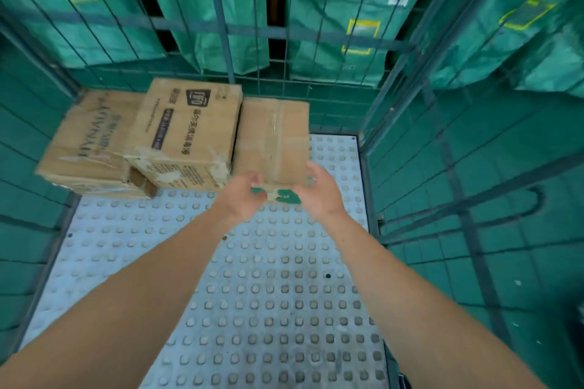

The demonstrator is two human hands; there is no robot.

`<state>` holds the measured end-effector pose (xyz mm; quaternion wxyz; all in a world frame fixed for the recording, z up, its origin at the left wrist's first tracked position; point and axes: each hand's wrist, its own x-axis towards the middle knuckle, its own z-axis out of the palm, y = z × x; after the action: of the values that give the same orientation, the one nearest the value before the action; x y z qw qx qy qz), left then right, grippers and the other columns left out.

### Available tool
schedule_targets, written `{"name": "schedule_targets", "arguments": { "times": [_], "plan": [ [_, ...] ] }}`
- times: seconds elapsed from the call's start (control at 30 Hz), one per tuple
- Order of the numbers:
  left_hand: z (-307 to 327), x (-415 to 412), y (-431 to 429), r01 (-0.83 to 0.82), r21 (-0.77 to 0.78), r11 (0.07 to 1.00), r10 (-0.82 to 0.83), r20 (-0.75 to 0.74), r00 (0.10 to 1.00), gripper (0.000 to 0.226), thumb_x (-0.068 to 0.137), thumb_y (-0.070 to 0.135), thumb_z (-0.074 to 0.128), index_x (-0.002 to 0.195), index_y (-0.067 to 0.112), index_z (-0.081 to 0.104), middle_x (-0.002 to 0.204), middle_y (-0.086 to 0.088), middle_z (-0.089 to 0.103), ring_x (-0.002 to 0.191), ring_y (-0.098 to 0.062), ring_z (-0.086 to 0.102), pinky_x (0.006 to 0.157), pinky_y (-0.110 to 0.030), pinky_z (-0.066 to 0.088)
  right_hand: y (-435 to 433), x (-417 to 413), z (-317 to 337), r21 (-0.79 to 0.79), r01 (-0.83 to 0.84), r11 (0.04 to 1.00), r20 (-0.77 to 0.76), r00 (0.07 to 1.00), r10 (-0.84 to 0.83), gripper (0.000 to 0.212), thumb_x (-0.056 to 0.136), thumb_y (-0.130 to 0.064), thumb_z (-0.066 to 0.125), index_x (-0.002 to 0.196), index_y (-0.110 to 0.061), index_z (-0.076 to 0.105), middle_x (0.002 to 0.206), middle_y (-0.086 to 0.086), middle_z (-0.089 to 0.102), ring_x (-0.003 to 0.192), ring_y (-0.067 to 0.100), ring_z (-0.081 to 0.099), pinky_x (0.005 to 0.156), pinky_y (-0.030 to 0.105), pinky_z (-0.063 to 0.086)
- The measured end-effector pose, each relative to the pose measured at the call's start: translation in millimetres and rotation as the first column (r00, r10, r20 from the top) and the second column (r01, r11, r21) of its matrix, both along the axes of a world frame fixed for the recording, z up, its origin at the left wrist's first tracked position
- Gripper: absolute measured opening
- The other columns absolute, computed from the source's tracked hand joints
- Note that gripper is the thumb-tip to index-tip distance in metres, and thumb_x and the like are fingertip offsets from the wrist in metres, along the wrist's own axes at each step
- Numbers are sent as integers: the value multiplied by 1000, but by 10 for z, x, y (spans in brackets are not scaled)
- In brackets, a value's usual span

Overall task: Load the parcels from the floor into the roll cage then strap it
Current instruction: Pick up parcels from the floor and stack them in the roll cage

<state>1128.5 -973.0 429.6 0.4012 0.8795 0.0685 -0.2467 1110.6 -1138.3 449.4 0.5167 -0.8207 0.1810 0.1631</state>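
Since parcels packed from the back leave the front free for later ones, the small box (274,136) is at the far end of the roll cage (373,123), with its left side touching the printed box (186,133). That one in turn overlaps a flat box (88,142) in the far left corner, so the three form a row along the rear mesh. Both arms reach in. The left hand (249,194) curls round the small box's near left corner, and the right hand (319,191) cups the near right corner, fingers up its side. The grip is narrow and two-handed, suited to steering the box square against its neighbour. Blur makes it hard to tell whether the box rests fully on the cage floor (268,294) or hangs just above it. That floor is a pale studded plate, grubby towards the front, and most of it is bare. Behind the mesh hang green bags (347,9) with yellow-edged label pockets. A green tiled floor (521,230) shows through the side bars. No strap is in sight, so strapping looks a long way off.
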Motion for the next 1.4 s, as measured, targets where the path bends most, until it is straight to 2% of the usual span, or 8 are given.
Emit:
{"name": "schedule_targets", "arguments": {
  "times": [0.07, 0.2, 0.43, 0.63, 0.7, 1.0, 1.23, 1.4],
  "plan": [
    [342, -160, -18, 11, 5, 1000, -11, -1, 1000, 18, 94, 15, 54, 111, 22, 49, 106, -1, 59, 71, -16, 54, 58, -28, 49, -22, -202, 296, 6, 58, 998, -3, 998, -57, 63, 90, -27, 66, 148, -30, 42, 144, -6, 47, 76, -2, 55, 60, 16, 45],
    [904, -467, -94, 67, 20, 998, -67, 16, 998, 38, 93, 20, 56, 130, 14, 49, 117, -3, 59, 97, -21, 60, 86, -33, 50, -99, -642, 806, 91, 123, 988, 21, 992, -125, 60, 91, -27, 70, 145, -21, 44, 121, -12, 51, 98, 6, 53, 81, 26, 44],
    [1531, -787, -329, 80, -68, 995, -80, 6, 997, 44, 95, 14, 58, 136, 9, 46, 128, -5, 56, 109, -26, 58, 91, -31, 47, -241, -1226, 1235, 130, 264, 956, 23, 963, -269, 69, 92, -26, 67, 152, -21, 35, 143, 0, 44, 117, 17, 49, 93, 33, 43],
    [1751, -1039, -431, 191, -171, 967, -189, 25, 982, 26, 97, 2, 51, 122, 0, 50, 86, 2, 50, 89, -11, 52, 85, -25, 48, -246, -1807, 1408, 82, 459, 884, 87, 881, -466, 64, 94, -22, 62, 152, -25, 34, 145, 0, 45, 114, 14, 51, 89, 34, 44],
    [1775, -1132, -451, 307, -166, 937, -299, 73, 952, 36, 96, 6, 54, 132, 2, 50, 97, -1, 56, 92, -14, 54, 73, -21, 48, -175, -2054, 1462, 79, 545, 834, 115, 826, -551, 66, 93, -23, 63, 152, -24, 34, 146, 0, 45, 120, 18, 54, 94, 36, 48],
    [1856, -2241, -646, 709, -145, 690, -677, 217, 703, 39, 93, 15, 59, 132, 11, 57, 125, -7, 62, 97, -17, 58, 72, -21, 44, 369, -3669, 1495, 121, 877, 466, 144, 449, -882, 64, 94, -20, 62, 151, -24, 34, 141, 0, 46, 110, 18, 59, 68, 23, 45],
    [1894, -3661, -957, 906, -176, 384, -891, 188, 414, 38, 92, 16, 59, 130, 15, 57, 124, -5, 62, 105, -18, 59, 84, -23, 43, 653, -5222, 1540, 124, 988, 94, 155, 74, -985, 60, 91, -19, 63, 146, -22, 41, 127, -2, 52, 105, 18, 58, 94, 37, 50],
    [1872, -4891, -1150, 961, -201, 188, -963, 157, 221, 35, 92, 14, 58, 127, 14, 57, 118, -5, 63, 93, -21, 59, 80, -26, 44, 909, -6448, 1564, 106, 981, -161, 148, -176, -973, 61, 91, -19, 63, 148, -22, 39, 137, 2, 50, 112, 18, 56, 83, 31, 48]
  ]
}}
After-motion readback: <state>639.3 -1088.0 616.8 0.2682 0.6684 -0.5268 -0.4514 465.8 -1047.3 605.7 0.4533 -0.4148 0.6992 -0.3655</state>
